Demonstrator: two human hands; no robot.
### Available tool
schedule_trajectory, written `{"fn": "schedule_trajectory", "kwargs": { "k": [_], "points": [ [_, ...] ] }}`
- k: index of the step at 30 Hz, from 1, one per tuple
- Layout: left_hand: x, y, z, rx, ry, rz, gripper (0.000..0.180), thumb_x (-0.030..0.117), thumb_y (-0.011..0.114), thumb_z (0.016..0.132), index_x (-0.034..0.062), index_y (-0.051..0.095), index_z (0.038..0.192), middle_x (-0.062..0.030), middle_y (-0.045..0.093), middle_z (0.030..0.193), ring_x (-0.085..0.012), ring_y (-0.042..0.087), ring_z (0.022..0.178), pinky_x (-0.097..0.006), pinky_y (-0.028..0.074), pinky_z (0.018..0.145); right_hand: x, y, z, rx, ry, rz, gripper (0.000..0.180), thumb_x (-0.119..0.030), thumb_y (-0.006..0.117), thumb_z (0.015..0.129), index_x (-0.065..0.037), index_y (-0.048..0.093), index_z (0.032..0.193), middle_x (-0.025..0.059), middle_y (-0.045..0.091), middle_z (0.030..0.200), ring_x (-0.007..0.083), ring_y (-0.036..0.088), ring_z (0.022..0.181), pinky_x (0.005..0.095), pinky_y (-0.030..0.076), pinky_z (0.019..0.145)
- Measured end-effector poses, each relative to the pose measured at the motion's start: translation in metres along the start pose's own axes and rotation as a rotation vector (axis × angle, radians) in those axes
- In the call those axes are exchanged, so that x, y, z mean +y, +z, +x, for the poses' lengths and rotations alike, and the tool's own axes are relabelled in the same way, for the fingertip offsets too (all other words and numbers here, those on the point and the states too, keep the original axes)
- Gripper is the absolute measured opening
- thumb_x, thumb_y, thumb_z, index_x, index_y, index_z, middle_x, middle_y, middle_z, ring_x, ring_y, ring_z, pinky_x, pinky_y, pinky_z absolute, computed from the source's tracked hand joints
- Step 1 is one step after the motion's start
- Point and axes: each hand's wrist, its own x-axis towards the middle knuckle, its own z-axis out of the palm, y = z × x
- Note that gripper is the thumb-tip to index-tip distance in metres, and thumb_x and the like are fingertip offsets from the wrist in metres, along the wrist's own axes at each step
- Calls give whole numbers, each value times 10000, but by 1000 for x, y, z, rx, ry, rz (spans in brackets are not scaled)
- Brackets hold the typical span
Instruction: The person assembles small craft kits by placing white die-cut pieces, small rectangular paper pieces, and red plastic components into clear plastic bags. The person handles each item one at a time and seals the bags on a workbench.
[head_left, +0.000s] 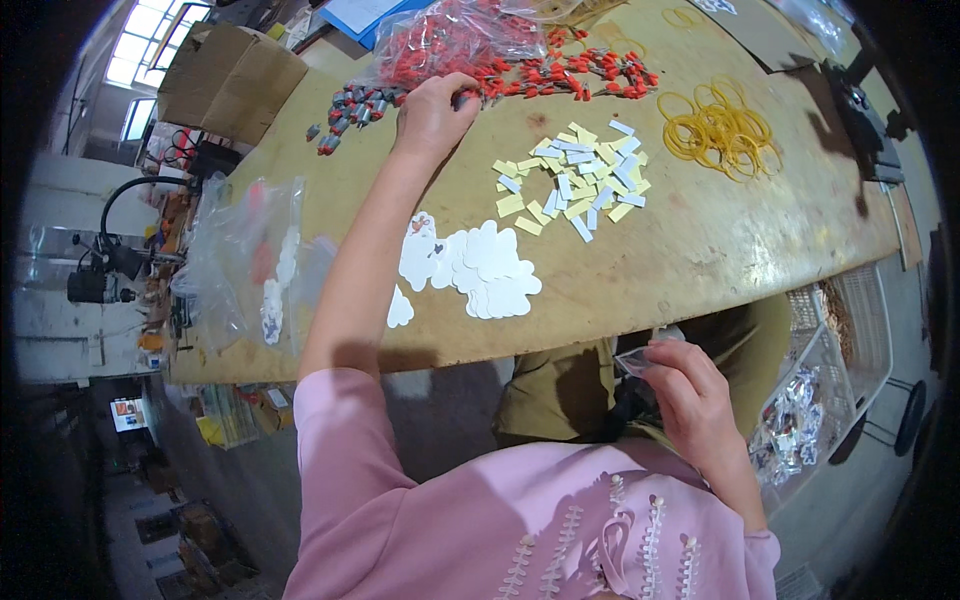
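- A worn yellowish worktable (700,250) is seen across the upper frame.
- Daylight is admitted by a window (140,35) at upper left.
- A wire basket (850,330) is placed at right.

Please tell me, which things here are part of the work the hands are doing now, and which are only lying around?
In use:
left hand reaching into the red pieces
right hand holding a small clear bag

Lying about:
yellow rubber bands
yellow and white slips
white cut-out cards
grey pieces
cardboard box

A worn yellowish counter (700,250) carries red parts (580,75), grey parts (350,105), yellow rubber bands (720,130), paper strips (580,180), white cutouts (485,265).
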Motion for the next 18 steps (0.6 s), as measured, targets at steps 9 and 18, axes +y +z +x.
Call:
{"fn": "schedule_trajectory", "kwargs": {
  "k": [9,18],
  "points": [
    [-13,-20,-24,-52,-92,-150,225,185,779,866,102,757,1074,-121,783,884,-225,757,806,-373,581,751,7,-4,-11,8,1,9,199,22,712,810,27,669,1005,192,690,1165,392,701,1104,465,597,947],
    [206,-81,-168,-341,-102,-948,198,-25,805,872,59,726,1033,-24,740,976,-103,691,888,-274,573,752,5,-8,-1,47,-93,10,226,-44,717,847,35,657,1050,204,661,1194,387,696,1087,437,594,922]
  ]
}}
